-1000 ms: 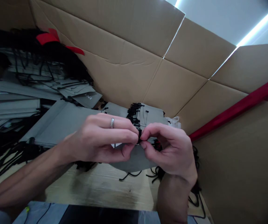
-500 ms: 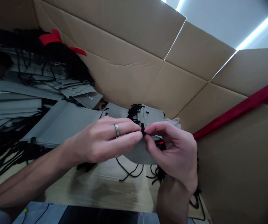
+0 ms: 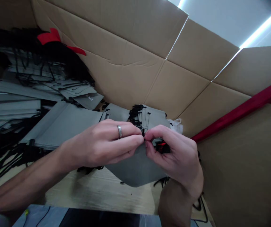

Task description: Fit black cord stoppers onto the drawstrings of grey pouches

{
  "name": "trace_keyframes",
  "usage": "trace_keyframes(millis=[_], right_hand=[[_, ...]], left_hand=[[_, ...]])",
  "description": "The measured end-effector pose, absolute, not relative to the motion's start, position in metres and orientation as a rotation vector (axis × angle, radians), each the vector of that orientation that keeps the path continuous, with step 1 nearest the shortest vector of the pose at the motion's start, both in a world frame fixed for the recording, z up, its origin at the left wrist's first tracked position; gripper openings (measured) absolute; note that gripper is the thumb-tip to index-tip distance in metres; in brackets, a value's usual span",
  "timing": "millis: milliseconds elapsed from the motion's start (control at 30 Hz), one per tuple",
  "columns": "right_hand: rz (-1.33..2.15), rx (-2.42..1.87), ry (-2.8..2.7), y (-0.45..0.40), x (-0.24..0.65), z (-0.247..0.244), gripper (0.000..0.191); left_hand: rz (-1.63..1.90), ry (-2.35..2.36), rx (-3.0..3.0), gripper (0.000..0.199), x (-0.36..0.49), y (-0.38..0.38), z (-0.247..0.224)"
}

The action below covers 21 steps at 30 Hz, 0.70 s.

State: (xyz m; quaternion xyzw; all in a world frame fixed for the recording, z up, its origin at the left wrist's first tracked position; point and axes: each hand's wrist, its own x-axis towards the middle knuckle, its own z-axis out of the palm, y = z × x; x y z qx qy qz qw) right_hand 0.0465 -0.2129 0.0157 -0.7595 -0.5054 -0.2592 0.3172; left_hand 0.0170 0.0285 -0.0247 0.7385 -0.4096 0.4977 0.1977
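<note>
Both hands are up in the middle of the shot, working close together! The left hand, a ring on one finger, reaches in from 8 o'clock, and the right hand comes up from 5 o'clock. Both are held narrow, fingertips almost meeting, pinching a short black cord at the top edge of a grey cloth bag, and that bag hangs down below them toward 6 o'clock.

Right behind the hands at 12 o'clock sits a stack of grey bags, black cord ends bunched along its edge, with a scrap of white plastic at its 3 o'clock side. Over at 9 o'clock, flat grey bags lie in overlapping piles, and at 10 o'clock there's a heap of black cords topped by a red ribbon. Cardboard walls rise behind it all, with a long red strip running along the wall at 3 o'clock. Down at the 6 o'clock edge, a dark flat object, too cut off to tell what it is!
</note>
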Motion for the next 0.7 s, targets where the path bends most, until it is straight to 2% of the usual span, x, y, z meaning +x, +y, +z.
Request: trace_keyframes(millis=[267, 467, 700], right_hand=[[-0.658, -1.997, -1.340, -0.215, 0.046, 0.017, 0.017], [-0.595, -2.058, -1.386, -0.219, 0.049, 0.016, 0.016], [-0.552, -1.964, -1.369, -0.220, 0.048, 0.018, 0.019]], left_hand=[[1.357, -1.169, 2.145, 0.010, 0.001, 0.028, -0.012], [1.346, -1.253, 2.185, 0.029, 0.002, 0.028, -0.007], [1.372, -1.130, 2.077, 0.005, 0.008, 0.029, -0.025]])
